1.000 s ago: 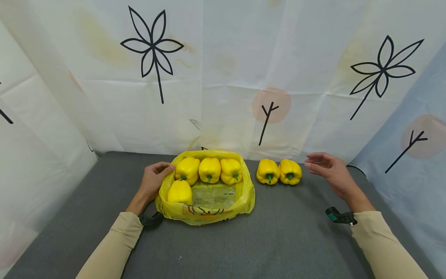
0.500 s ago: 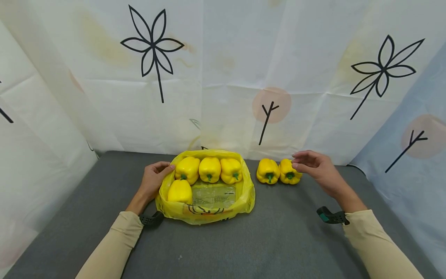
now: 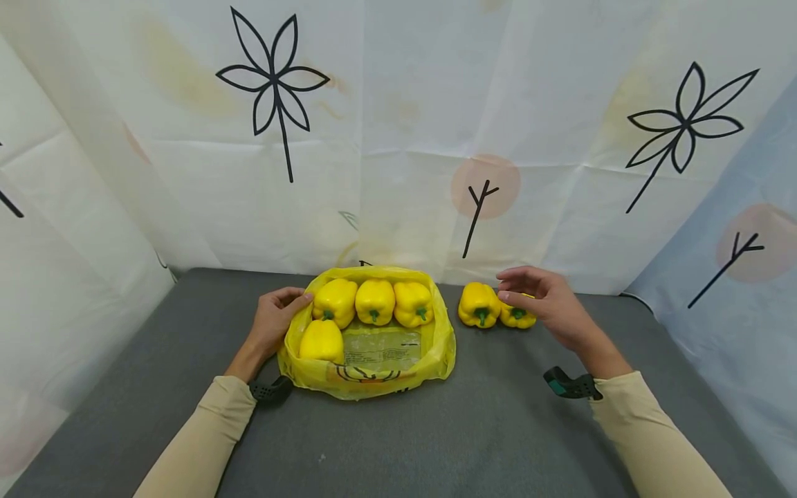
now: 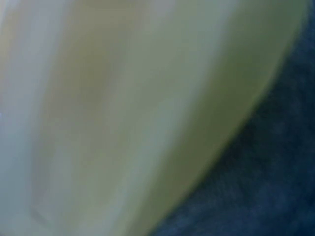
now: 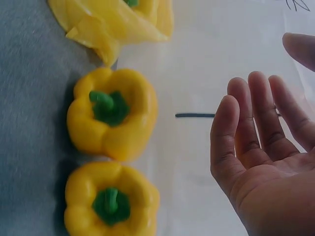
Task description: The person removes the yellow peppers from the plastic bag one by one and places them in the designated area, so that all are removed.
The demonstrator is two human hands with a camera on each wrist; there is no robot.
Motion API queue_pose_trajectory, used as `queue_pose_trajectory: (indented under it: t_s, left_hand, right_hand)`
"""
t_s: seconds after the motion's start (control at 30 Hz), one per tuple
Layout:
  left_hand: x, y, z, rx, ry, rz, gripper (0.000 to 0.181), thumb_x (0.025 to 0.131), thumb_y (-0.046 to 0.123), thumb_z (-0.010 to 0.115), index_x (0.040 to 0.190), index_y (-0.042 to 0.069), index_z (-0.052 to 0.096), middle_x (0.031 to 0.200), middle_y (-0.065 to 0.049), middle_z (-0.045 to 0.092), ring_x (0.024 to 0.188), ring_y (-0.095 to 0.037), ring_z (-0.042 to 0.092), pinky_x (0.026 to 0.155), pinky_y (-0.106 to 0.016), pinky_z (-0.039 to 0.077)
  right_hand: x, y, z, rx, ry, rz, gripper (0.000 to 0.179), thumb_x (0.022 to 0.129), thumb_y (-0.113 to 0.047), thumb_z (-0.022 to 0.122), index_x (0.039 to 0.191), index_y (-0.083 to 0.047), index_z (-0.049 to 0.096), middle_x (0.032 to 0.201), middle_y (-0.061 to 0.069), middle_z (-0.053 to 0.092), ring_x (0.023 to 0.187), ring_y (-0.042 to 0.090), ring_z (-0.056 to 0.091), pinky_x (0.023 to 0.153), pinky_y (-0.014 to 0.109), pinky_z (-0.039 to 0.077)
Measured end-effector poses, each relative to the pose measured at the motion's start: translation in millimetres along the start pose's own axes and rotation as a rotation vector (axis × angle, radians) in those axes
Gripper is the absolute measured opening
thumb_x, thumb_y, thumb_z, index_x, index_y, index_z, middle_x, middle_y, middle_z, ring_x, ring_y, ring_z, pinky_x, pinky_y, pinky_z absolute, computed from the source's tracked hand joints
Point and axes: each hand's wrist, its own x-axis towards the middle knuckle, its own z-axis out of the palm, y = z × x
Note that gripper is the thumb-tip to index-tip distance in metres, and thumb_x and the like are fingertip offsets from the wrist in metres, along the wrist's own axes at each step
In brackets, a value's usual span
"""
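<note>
A yellow plastic bag [image 3: 441, 349] stands with its mouth wide, several yellow bell peppers [image 3: 375, 301] inside along its back and left. My left hand [image 3: 272, 319] pinches the bag's left rim, thumb over the edge; the left wrist view is filled by blurred yellowish plastic. To the bag's right sit two more yellow bell peppers side by side, a left one [image 3: 478, 305] and a right one [image 3: 517, 319]. My right hand [image 3: 548, 304] hovers over the right one, partly covering it, fingers extended and holding nothing. In the right wrist view its palm [image 5: 275, 191] is apart from both peppers.
A grey cloth-covered table [image 3: 398, 449] lies under everything. Behind it hangs a white curtain [image 3: 405, 124] with leaf drawings, close to the back edge. Dark straps with devices [image 3: 569, 384] are on both wrists.
My right hand has moved left, from beside the right bell pepper to over it. The left hand, the bag and the peppers have stayed in place.
</note>
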Motion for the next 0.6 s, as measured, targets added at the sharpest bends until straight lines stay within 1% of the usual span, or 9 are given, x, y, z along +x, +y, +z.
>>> queue_pose_trajectory:
  t_s: [0.2,0.37,0.47,0.53,0.6]
  left_hand:
    - [-0.1,0.5,0.3,-0.002,-0.003,-0.005,0.02,0.099,0.018,0.069,0.107,0.0,0.071,0.093,0.0,0.07,0.082,-0.012,0.068,0.072,-0.024,0.06]
    - [0.7,-0.4,-0.1,0.003,0.001,-0.018,0.028,0.1,0.019,0.069,0.111,-0.007,0.068,0.094,0.0,0.069,0.083,-0.012,0.068,0.073,-0.024,0.06]
    - [0.5,-0.4,-0.1,0.002,0.002,-0.017,0.027,0.1,0.018,0.069,0.111,-0.007,0.068,0.094,0.0,0.07,0.082,-0.012,0.069,0.072,-0.024,0.06]
    - [-0.2,0.1,-0.4,-0.003,-0.002,-0.012,0.024,0.1,0.018,0.069,0.109,-0.004,0.069,0.094,0.0,0.07,0.082,-0.012,0.069,0.072,-0.025,0.06]
    - [-0.3,0.5,-0.4,-0.007,-0.005,-0.009,0.024,0.1,0.018,0.069,0.109,-0.004,0.069,0.094,0.0,0.07,0.081,-0.012,0.069,0.072,-0.025,0.06]
  right_hand:
    - [4.8,-2,8,0.003,-0.005,0.004,0.038,0.1,-0.019,0.068,0.132,0.001,0.062,0.125,0.007,0.062,0.109,0.019,0.062,0.09,0.026,0.054]
    - [8.1,-2,13,0.019,-0.016,0.0,0.04,0.098,-0.02,0.071,0.133,-0.001,0.063,0.129,0.009,0.063,0.112,0.02,0.062,0.091,0.026,0.054]
    - [9.9,-2,17,0.026,-0.026,0.0,0.04,0.097,-0.02,0.073,0.132,-0.003,0.064,0.131,0.014,0.063,0.112,0.02,0.062,0.091,0.026,0.054]
    - [10.9,-3,19,0.029,-0.029,-0.003,0.04,0.096,-0.02,0.074,0.131,-0.003,0.065,0.131,0.017,0.063,0.112,0.02,0.063,0.091,0.026,0.054]
    - [11.7,-4,21,0.034,-0.033,-0.005,0.04,0.096,-0.019,0.074,0.131,-0.002,0.065,0.131,0.02,0.063,0.111,0.019,0.064,0.091,0.027,0.055]
